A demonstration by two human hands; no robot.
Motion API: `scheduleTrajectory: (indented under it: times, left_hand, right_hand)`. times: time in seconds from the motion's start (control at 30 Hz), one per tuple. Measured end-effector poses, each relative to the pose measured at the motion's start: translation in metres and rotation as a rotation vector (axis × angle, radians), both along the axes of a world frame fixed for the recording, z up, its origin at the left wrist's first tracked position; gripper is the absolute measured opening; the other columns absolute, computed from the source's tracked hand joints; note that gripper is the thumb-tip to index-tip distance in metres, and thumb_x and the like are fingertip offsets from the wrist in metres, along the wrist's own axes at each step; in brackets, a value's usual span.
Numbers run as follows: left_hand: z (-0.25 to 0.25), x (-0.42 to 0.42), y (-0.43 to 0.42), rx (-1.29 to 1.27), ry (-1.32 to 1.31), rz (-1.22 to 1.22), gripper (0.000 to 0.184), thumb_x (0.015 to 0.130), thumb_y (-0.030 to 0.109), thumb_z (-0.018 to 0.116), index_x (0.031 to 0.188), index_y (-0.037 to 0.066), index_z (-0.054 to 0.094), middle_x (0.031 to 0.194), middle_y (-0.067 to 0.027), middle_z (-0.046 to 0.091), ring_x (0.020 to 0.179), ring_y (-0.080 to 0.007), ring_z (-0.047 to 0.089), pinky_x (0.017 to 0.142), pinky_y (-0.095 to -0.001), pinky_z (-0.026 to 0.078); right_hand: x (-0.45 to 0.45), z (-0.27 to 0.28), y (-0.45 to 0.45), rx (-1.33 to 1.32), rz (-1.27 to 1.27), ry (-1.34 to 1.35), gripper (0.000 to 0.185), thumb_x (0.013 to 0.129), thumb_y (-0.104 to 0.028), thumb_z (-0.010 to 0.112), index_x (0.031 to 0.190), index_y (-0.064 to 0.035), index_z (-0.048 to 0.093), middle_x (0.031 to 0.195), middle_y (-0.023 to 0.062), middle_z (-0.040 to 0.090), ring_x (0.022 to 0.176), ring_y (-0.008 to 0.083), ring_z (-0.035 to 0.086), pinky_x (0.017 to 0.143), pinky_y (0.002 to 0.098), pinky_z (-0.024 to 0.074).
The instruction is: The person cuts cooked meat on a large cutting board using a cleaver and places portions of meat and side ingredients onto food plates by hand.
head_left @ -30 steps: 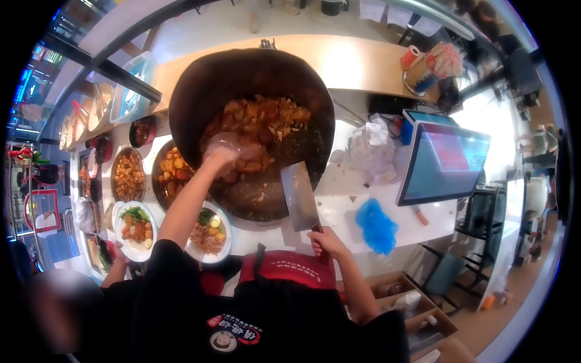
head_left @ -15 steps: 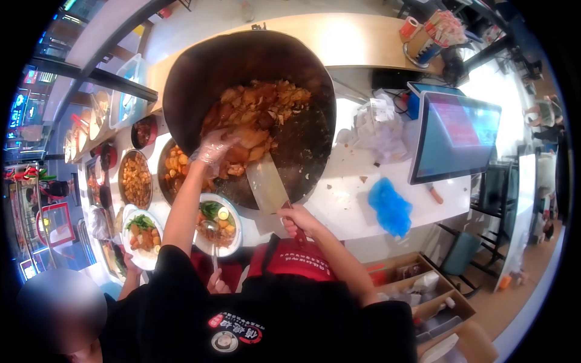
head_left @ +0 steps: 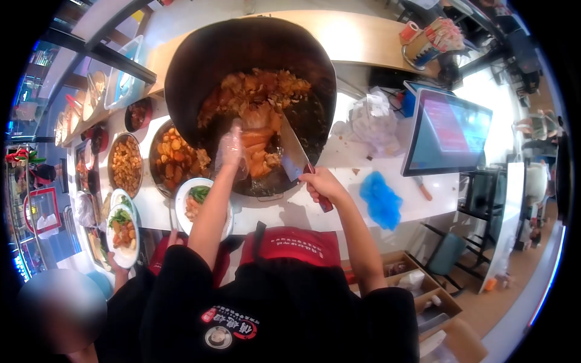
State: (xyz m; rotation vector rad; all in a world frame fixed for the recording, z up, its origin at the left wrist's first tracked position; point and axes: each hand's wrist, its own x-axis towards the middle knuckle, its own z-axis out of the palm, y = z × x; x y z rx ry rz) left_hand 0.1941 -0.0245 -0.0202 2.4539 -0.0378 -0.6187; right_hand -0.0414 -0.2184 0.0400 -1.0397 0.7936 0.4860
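The fingers of my right hand [head_left: 322,185] are closed firmly around the handle of the cleaver [head_left: 294,147], and its broad blade goes inside the large dark pot [head_left: 242,42]. My left hand [head_left: 232,148] wears a clear plastic glove and is also inside the pot, at the left side of the sliced brown meat [head_left: 259,136]. The glove is blurred, so I cannot tell how far apart these fingers are, or if they press on the meat. The meat lies between my left hand and the blade, and chopped pieces [head_left: 260,81] are heaped behind it.

My left forearm [head_left: 213,218] crosses over a white plate [head_left: 181,209] and hides part of its food. Farther to the left are a round pan [head_left: 151,160] of stew and an oval pan [head_left: 109,166] of small brown pieces. Near them, the hand of a co-worker [head_left: 118,267] holds another filled plate [head_left: 124,260].

The counter [head_left: 436,209] is white. On its right part I see a crumpled blue bag [head_left: 381,199], a knife [head_left: 425,190] with a brown handle and a monitor [head_left: 448,136]. A wooden ledge [head_left: 357,36] runs behind the pot, and green chairs [head_left: 446,249] stand on the brown floor [head_left: 514,257] at right.
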Motion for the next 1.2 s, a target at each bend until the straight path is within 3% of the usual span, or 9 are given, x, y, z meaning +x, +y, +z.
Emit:
scheduleTrajectory:
  times: [0.13, 0.2, 0.33, 0.47, 0.67, 0.83, 1.0, 1.1, 1.2]
  left_hand:
    - [0.044, -0.014, -0.001, -0.367, -0.329, 0.170, 0.054, 0.103, 0.040, 0.039, 0.081, -0.004, 0.061, 0.077, -0.0210, 0.063, 0.071, -0.0350, 0.057, 0.067, -0.0476, 0.044]
    - [0.065, -0.032, -0.009, -0.320, -0.981, -0.434, 0.035, 0.098, 0.029, 0.048, 0.082, 0.001, 0.062, 0.078, -0.0180, 0.064, 0.074, -0.0340, 0.060, 0.067, -0.0480, 0.047]
    - [0.070, -0.102, -0.030, 0.001, -0.692, -0.915, 0.021, 0.084, 0.014, 0.061, 0.102, 0.005, 0.068, 0.090, -0.0145, 0.067, 0.086, -0.0295, 0.064, 0.077, -0.0424, 0.054]
    - [0.007, -0.115, -0.040, 0.206, -0.805, -0.902, 0.009, 0.083, 0.012, 0.059, 0.088, 0.006, 0.064, 0.082, -0.0123, 0.067, 0.085, -0.0304, 0.065, 0.071, -0.0411, 0.055]
    - [0.043, -0.112, -0.053, 0.267, -0.474, -0.875, 0.023, 0.083, 0.013, 0.062, 0.105, 0.008, 0.065, 0.097, -0.0145, 0.068, 0.091, -0.0319, 0.068, 0.076, -0.0409, 0.055]
    - [0.030, -0.135, -0.022, -0.845, -0.282, -0.073, 0.028, 0.088, 0.003, 0.069, 0.114, 0.006, 0.058, 0.099, -0.0061, 0.069, 0.088, -0.0166, 0.067, 0.072, -0.0264, 0.053]
    - [0.071, -0.229, 0.107, -0.903, 0.033, 0.623, 0.030, 0.089, 0.003, 0.067, 0.116, 0.006, 0.055, 0.093, -0.0067, 0.066, 0.088, -0.0164, 0.065, 0.073, -0.0281, 0.053]
    - [0.015, -0.310, 0.187, -1.307, -0.172, 1.108, 0.021, 0.091, 0.006, 0.066, 0.110, 0.009, 0.057, 0.098, -0.0067, 0.065, 0.083, -0.0170, 0.065, 0.067, -0.0277, 0.050]
    - [-0.032, -0.399, 0.268, -1.139, -0.346, 1.354, 0.022, 0.090, 0.011, 0.067, 0.111, 0.012, 0.058, 0.096, -0.0081, 0.064, 0.086, -0.0184, 0.064, 0.075, -0.0332, 0.053]
  right_hand:
    - [-0.015, 0.010, -0.016, -0.276, 0.152, 0.021, 0.032, 0.092, -0.016, 0.063, 0.067, -0.0058, 0.046, 0.051, 0.0026, 0.043, 0.039, 0.0133, 0.043, 0.037, 0.0326, 0.0363]
    - [-0.026, 0.010, -0.022, -0.507, 0.237, 0.021, 0.033, 0.088, -0.023, 0.062, 0.072, 0.0061, 0.059, 0.053, 0.0116, 0.055, 0.042, 0.0215, 0.054, 0.042, 0.0358, 0.0434]
    - [-0.042, -0.013, -0.027, -0.345, 0.149, -0.004, 0.033, 0.091, -0.017, 0.063, 0.068, -0.0079, 0.041, 0.051, 0.0008, 0.042, 0.039, 0.0125, 0.041, 0.037, 0.0315, 0.0352]
    - [-0.048, -0.020, -0.019, -0.276, 0.092, -0.015, 0.033, 0.092, -0.017, 0.062, 0.068, -0.0085, 0.041, 0.051, 0.0003, 0.041, 0.039, 0.0123, 0.040, 0.037, 0.0310, 0.0345]
    - [-0.052, -0.024, -0.018, -0.234, 0.069, -0.037, 0.033, 0.092, -0.018, 0.062, 0.067, -0.0080, 0.042, 0.051, 0.0014, 0.043, 0.039, 0.0133, 0.042, 0.037, 0.0316, 0.0362]
    - [-0.057, -0.063, -0.028, -0.067, 0.100, -0.040, 0.033, 0.093, -0.022, 0.061, 0.068, -0.0076, 0.045, 0.051, 0.0010, 0.043, 0.039, 0.0138, 0.043, 0.037, 0.0308, 0.0376]
    - [-0.066, -0.149, -0.030, 0.042, 0.100, 0.019, 0.027, 0.093, -0.032, 0.059, 0.077, -0.0152, 0.046, 0.051, -0.0044, 0.037, 0.039, 0.0098, 0.038, 0.040, 0.0284, 0.0393]
    - [-0.046, -0.154, -0.032, 0.117, 0.107, 0.078, 0.028, 0.093, -0.032, 0.060, 0.073, -0.0179, 0.046, 0.055, -0.0035, 0.036, 0.043, 0.0113, 0.038, 0.042, 0.0293, 0.0362]
    - [-0.026, -0.170, -0.016, 0.081, 0.045, 0.053, 0.038, 0.092, -0.034, 0.059, 0.066, -0.0200, 0.036, 0.051, -0.0044, 0.028, 0.041, 0.0108, 0.031, 0.038, 0.0267, 0.0303]
